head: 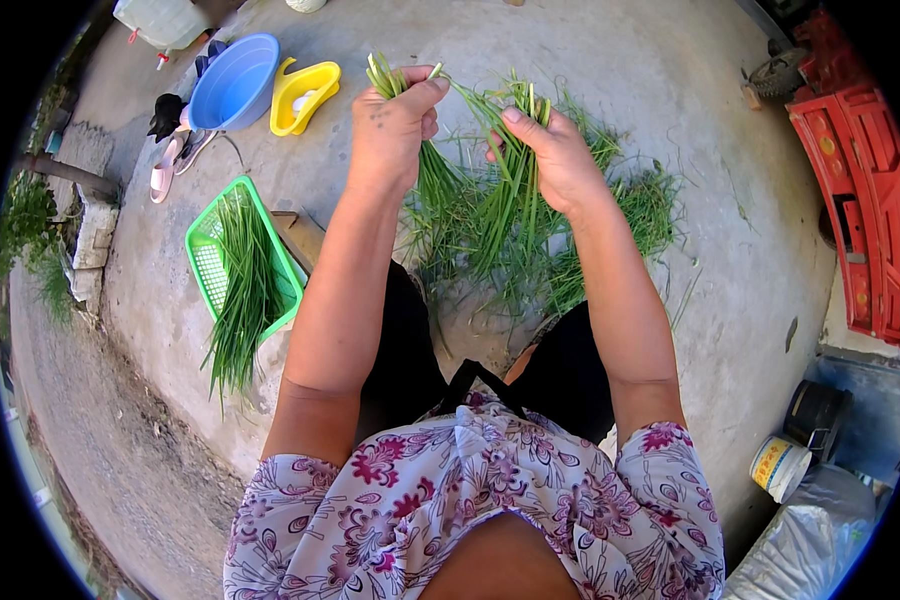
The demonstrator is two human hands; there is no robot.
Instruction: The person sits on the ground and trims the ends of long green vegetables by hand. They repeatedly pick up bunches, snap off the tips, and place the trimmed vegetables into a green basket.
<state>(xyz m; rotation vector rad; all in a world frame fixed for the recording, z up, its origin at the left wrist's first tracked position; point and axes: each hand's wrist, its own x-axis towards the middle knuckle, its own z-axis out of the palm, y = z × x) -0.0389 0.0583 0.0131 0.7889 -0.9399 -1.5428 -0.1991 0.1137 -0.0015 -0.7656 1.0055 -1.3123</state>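
Observation:
My left hand (397, 124) is closed around a bunch of green chives (439, 176), their pale cut ends poking up above the thumb. In my right hand (551, 154) is another bunch of long chives (517, 187), the leaves hanging down. A single stalk spans the gap between the two hands, one end pinched at my left thumb. Beneath both hands a loose heap of chives and grass-like scraps (615, 217) spreads over the concrete. To the left, a green plastic basket (204, 259) holds a laid bundle of chives (244, 277), whose tips droop over its near edge.
A blue basin (236, 82) and a yellow plastic container (326, 79) stand at the upper left, near pink slippers (163, 171). Red metal panels (866, 217) line the right side. A white bucket (784, 469) lies by silver sheeting (802, 540). Grey concrete floor (750, 300) surrounds the heap.

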